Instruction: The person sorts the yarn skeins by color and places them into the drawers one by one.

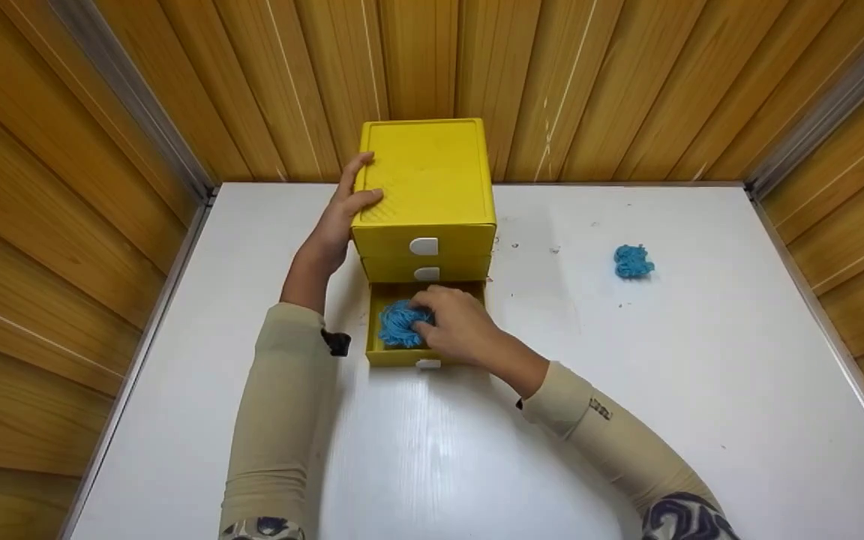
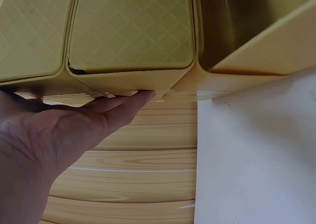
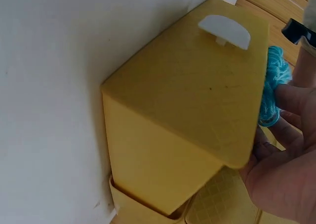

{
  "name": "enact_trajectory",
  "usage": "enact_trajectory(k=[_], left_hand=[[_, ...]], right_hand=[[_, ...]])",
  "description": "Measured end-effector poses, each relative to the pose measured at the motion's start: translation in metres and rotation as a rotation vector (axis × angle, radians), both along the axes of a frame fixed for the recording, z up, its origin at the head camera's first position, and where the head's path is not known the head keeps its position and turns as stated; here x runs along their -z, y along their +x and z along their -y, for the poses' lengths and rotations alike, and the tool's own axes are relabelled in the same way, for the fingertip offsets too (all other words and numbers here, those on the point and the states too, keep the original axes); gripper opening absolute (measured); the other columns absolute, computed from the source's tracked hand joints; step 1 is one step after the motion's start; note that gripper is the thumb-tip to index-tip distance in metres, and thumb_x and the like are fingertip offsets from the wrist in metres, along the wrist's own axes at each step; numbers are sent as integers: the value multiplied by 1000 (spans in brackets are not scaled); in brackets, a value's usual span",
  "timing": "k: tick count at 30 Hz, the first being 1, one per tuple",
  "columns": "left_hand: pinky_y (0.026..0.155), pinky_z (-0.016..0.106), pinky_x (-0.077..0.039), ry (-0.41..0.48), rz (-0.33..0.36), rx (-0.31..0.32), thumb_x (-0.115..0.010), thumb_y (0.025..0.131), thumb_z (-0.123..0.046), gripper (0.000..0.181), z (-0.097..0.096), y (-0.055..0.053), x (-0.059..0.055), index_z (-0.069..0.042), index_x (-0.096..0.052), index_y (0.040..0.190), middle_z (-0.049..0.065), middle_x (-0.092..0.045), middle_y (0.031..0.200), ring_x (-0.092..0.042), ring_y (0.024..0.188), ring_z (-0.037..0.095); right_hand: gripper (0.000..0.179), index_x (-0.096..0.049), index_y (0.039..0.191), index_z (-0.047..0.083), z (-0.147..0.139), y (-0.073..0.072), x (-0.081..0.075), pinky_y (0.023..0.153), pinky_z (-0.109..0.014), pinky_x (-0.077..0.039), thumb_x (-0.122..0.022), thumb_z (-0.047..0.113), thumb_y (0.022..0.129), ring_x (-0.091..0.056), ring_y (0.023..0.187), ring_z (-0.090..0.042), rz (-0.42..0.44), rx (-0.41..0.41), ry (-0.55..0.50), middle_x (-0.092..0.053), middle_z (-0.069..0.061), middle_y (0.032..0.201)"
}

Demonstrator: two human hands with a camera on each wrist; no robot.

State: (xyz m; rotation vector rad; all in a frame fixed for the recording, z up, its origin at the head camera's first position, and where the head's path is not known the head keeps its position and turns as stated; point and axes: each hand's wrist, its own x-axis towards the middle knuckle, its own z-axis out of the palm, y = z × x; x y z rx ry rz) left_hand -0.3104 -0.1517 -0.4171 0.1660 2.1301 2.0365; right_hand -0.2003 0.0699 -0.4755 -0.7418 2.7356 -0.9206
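A yellow cabinet (image 1: 428,172) of three stacked drawers with white tabs stands at the table's back edge. Its bottom drawer (image 1: 394,359) is pulled out toward me, the upper two pushed in. Inside that drawer, my right hand (image 1: 466,324) pinches a bundle of blue yarn (image 1: 400,324) between thumb and fingers. The right wrist view shows the yarn (image 3: 270,86) just past the drawer front (image 3: 197,86), partly hidden by it. My left hand (image 1: 333,225) rests along the cabinet's left side, with the thumb at the top edge. Its fingers (image 2: 123,110) lie fairly straight against the wall.
Another blue yarn bundle (image 1: 632,262) lies on the white table (image 1: 702,375) at the right. Wood-patterned panels (image 1: 589,82) rise behind the table and at both sides, with metal strips at the corners. Small specks dot the tabletop right of the cabinet.
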Motion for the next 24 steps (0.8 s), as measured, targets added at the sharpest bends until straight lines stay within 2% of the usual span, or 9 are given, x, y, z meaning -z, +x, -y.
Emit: enact_trajectory(k=[8,12,17,24], left_hand=[[132,56,-18,1,-8,-2,-55,99,-38,69,0,0,-4,-49,-27,161,2,-1,180,-14,165,27],[133,56,-18,3,1,-6,-55,100,-38,68,1,1,-2,-51,-27,160,1,-1,180,-14,165,26],[133,56,-17,6,1,-9,-56,99,-39,67,0,1,-1,-51,-28,159,1,-2,180,-14,165,26],[133,57,-17,-9,5,-10,-56,99,-39,68,-1,0,0,-51,-28,159,1,-2,180,-14,165,27]], right_hand=[[32,-73,133,11,20,-11,7,109,-47,-53,-70,23,103,-64,111,-24,92,-9,69,-73,-7,129],[37,-70,137,8,28,-12,12,111,-49,-52,-69,20,103,-65,115,-27,109,-33,88,-72,-11,131],[44,-64,146,11,33,-11,16,116,-49,-49,-69,22,104,-61,119,-27,164,-47,124,-67,-10,138],[39,-68,142,13,28,-8,19,112,-48,-52,-69,24,104,-63,115,-25,137,-54,93,-70,-8,136]])
